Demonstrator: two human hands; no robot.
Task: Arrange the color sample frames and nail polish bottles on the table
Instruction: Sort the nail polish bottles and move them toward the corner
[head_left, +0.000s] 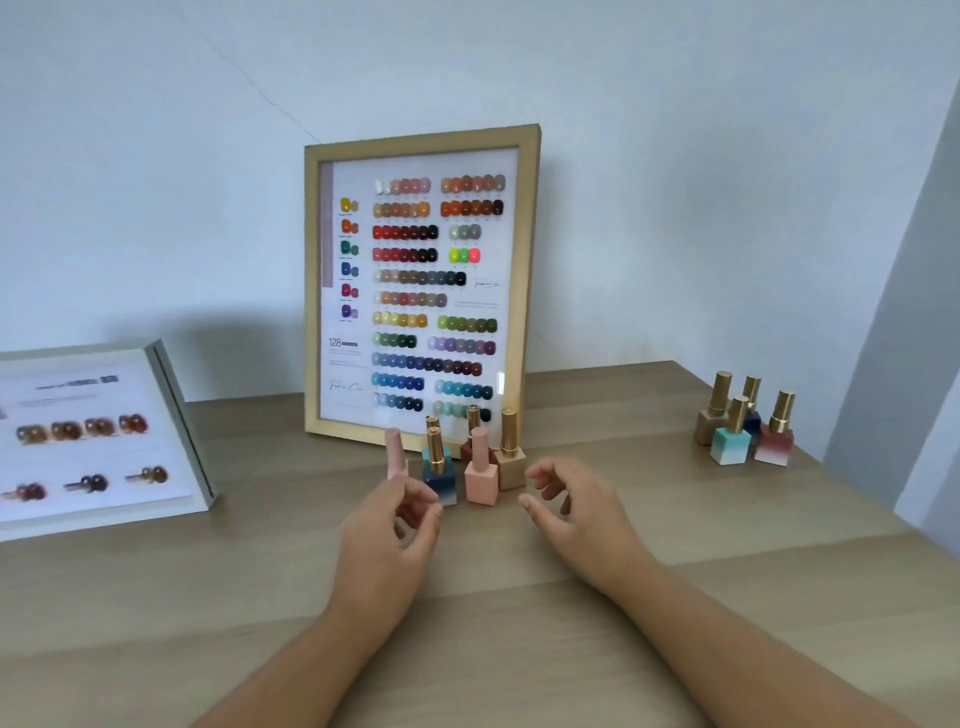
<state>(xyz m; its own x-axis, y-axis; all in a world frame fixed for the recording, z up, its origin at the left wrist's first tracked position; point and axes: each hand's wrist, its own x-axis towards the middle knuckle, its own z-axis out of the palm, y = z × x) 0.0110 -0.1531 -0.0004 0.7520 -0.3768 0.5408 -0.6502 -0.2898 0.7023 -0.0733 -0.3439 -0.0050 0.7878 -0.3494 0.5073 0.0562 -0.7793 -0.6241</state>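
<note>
A gold-framed color sample chart (423, 291) stands upright against the wall at the table's middle. In front of it is a cluster of nail polish bottles: a pink one (482, 475), a beige one with a gold cap (510, 457), a blue one (439, 467) and a pale pink one (396, 457). My left hand (389, 540) hovers just before the blue bottle, fingers loosely curled, holding nothing. My right hand (571, 514) hovers right of the cluster, fingers relaxed and empty. A white-framed sample chart (93, 436) lies tilted at the left.
A second group of several bottles (743, 421), teal, navy, rose and beige, stands at the table's far right near the edge. The wooden table (571, 649) meets a white wall behind; a grey wall panel rises at the right.
</note>
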